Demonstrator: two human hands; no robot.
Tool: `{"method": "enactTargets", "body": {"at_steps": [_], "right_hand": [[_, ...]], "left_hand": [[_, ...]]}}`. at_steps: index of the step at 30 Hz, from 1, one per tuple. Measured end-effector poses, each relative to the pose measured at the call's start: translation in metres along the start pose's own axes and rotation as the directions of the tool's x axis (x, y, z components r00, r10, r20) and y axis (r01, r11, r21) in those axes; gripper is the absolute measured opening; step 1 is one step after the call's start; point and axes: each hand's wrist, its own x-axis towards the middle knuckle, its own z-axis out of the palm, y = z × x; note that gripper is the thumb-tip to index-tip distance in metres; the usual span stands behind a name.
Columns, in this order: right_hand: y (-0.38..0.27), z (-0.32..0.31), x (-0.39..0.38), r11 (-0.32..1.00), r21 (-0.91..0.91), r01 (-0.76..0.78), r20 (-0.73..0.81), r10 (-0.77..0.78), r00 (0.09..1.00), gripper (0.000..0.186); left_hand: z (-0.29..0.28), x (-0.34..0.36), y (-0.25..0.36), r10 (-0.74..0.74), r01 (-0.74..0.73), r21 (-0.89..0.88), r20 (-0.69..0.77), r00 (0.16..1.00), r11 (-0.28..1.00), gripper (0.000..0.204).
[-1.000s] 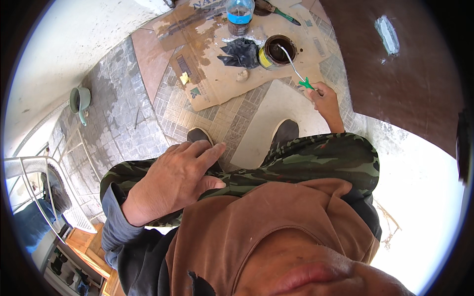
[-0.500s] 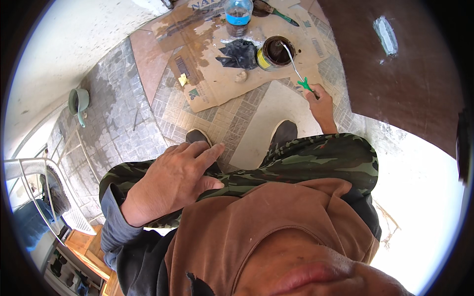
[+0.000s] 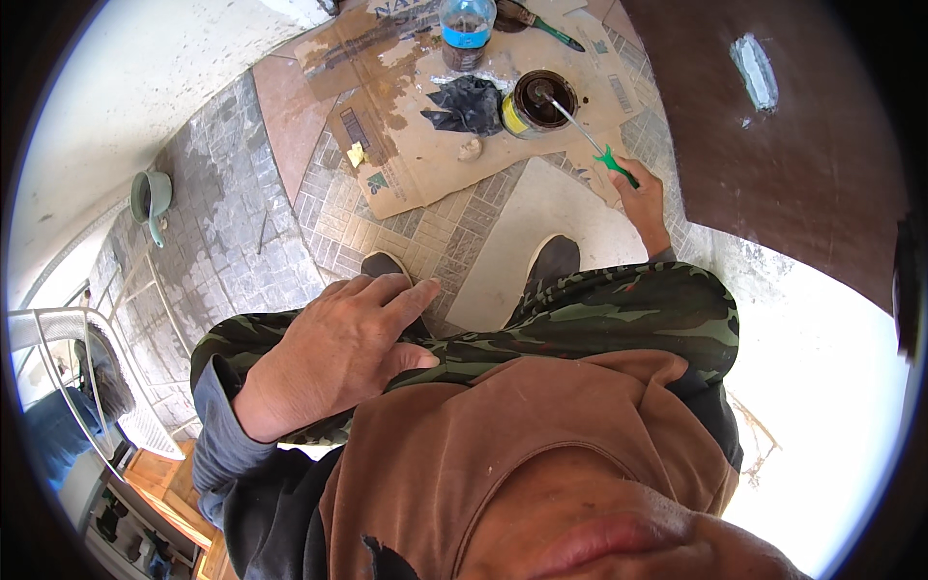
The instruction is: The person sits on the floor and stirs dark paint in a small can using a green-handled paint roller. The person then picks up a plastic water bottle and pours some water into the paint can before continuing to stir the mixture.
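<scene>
My right hand (image 3: 642, 193) is closed around the green handle of a small paint roller (image 3: 609, 159). The roller's thin metal rod slants into an open paint can (image 3: 513, 118) with a yellow label, and its head end is dark with brown paint and hard to make out. Dark brown paint coats the inside of the can. Nothing is in my left hand (image 3: 338, 353); it lies over my left thigh, in camouflage trousers (image 3: 619, 304), with the fingers loosely stretched and apart.
Flattened cardboard (image 3: 416, 184) lies under the can. On it are a crumpled black plastic piece (image 3: 464, 106), a blue-banded clear bottle (image 3: 466, 39), a green-handled paintbrush (image 3: 556, 34) and a small stone-like lump (image 3: 471, 149). A brown panel (image 3: 793, 164) stands right; a dipper (image 3: 152, 198) is left.
My right hand has shifted slightly right with the paint roller, and the rod now lies at a flatter slant in the can. The left hand stays in place.
</scene>
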Motion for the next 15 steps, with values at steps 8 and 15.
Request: {"method": "enactTargets", "body": {"at_steps": [8, 15], "right_hand": [[-0.027, -0.044, 0.04, 0.97, -0.15, -0.191, 0.348, 0.233, 0.908, 0.023], [-0.069, -0.042, 0.042, 0.929, -0.365, -0.056, 0.177, 0.128, 0.976, 0.028]], "left_hand": [[0.002, -0.001, 0.001, -0.005, 0.004, -0.009, -0.015, 1.0, 1.0, 0.067], [0.002, -0.001, 0.002, -0.012, 0.012, -0.005, -0.004, 1.0, 1.0, 0.072]]}}
